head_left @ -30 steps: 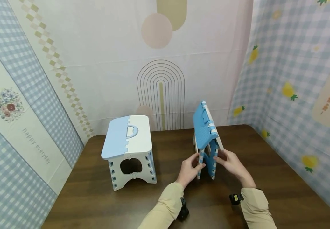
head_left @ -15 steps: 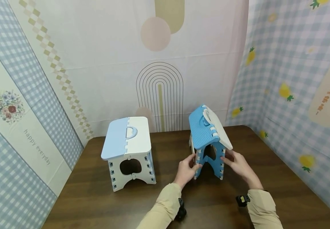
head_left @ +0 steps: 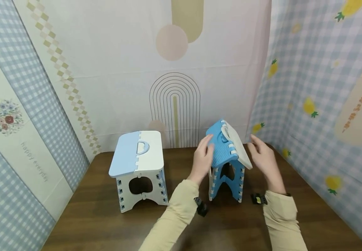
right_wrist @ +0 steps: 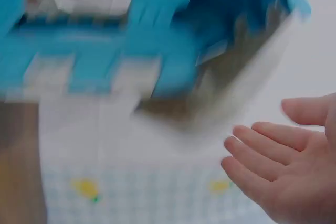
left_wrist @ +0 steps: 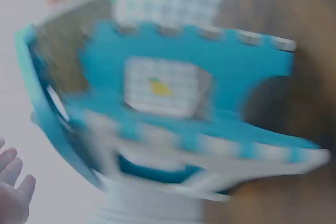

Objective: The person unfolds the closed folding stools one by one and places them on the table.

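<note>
A blue and white folding stool (head_left: 226, 181) stands partly unfolded on the right of the table, its two seat halves sloping down from a raised middle hinge like a roof. Beside the blue half is my left hand (head_left: 202, 158), fingers extended; the wrist view shows a gap between hand and stool. On the far side of the white half, my right hand (head_left: 262, 157) is raised with straight, spread fingers. In the right wrist view the right hand (right_wrist: 283, 161) stands apart from the blurred stool. Neither hand holds anything.
A second folding stool (head_left: 141, 181), light blue and white, stands fully unfolded with a flat seat on the left of the brown wooden table (head_left: 89, 223). Patterned cloth (head_left: 121, 101) hangs behind the table and along both sides.
The right stool's legs have spread and its seat halves have swung outward from nearly folded. Both hands have let go of its legs and risen to the seat's sides.
</note>
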Demonstrator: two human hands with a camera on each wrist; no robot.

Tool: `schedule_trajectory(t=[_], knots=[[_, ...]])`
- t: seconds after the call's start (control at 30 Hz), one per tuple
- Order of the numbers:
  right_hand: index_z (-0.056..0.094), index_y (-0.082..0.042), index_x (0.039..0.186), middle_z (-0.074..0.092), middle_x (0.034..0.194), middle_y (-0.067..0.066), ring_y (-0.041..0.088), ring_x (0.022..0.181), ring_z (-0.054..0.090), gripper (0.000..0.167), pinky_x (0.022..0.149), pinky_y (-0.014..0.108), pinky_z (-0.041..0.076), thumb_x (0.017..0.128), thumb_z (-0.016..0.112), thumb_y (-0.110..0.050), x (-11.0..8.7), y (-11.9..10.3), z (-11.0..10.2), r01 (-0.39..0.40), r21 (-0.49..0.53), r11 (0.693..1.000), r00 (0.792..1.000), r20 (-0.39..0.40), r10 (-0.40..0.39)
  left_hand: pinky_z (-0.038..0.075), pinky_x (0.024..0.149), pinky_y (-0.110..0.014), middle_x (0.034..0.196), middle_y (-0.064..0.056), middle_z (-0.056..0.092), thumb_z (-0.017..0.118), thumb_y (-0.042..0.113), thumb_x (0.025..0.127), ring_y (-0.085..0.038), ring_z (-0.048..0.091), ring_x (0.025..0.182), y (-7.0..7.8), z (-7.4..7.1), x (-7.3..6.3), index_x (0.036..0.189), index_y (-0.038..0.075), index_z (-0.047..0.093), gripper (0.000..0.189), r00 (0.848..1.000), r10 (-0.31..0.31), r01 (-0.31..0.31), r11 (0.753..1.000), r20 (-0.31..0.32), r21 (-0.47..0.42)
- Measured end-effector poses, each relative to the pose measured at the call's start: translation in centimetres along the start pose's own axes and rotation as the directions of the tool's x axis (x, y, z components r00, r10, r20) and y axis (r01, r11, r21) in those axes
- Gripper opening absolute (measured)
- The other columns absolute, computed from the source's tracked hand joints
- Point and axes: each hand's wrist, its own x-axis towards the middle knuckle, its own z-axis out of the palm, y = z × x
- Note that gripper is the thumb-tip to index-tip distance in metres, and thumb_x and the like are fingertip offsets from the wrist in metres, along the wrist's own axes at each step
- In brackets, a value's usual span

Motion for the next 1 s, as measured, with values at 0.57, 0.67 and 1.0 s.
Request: schedule_trajectory(t=[0.57, 0.67, 1.0], knots=[[0.026, -0.005, 0.153, 0.023, 0.159, 0.020, 0.043, 0.145, 0.025, 0.054, 0.117, 0.059, 0.025, 0.107, 0.028, -0.031, 1.8, -1.2, 3.9, 0.003, 0.096, 0.995, 0.990, 0.140, -0.016, 0.019, 0.124, -0.039, 0.163, -0.005, 0.018, 0.028, 0.028, 0.106, -0.017, 0.013, 0.153, 0.9, 3.6, 1.2, 0.154, 0.010, 0.025, 0.051, 0.974, 0.050, -0.140, 0.897, 0.220, 0.419], [0.023, -0.006, 0.154, 0.019, 0.161, 0.019, 0.042, 0.147, 0.020, 0.056, 0.118, 0.059, 0.023, 0.106, 0.031, -0.034, 1.6, -0.7, 3.8, -0.009, 0.160, 0.987, 0.985, 0.172, -0.019, 0.019, 0.124, -0.036, 0.163, -0.004, 0.019, 0.030, 0.030, 0.106, -0.015, 0.013, 0.152, 0.8, 3.6, 0.9, 0.153, 0.010, 0.028, 0.051, 0.974, 0.041, -0.133, 0.900, 0.222, 0.414], [0.029, -0.005, 0.152, 0.022, 0.161, 0.017, 0.039, 0.148, 0.020, 0.054, 0.118, 0.056, 0.024, 0.106, 0.037, -0.032, 1.6, -0.2, 3.1, 0.028, 0.186, 0.982, 0.987, 0.152, -0.057, 0.021, 0.124, -0.040, 0.161, -0.003, 0.025, 0.033, 0.035, 0.105, -0.016, 0.019, 0.151, 1.0, 3.9, 1.0, 0.149, 0.011, 0.038, 0.051, 0.979, 0.047, -0.144, 0.851, 0.198, 0.506]])
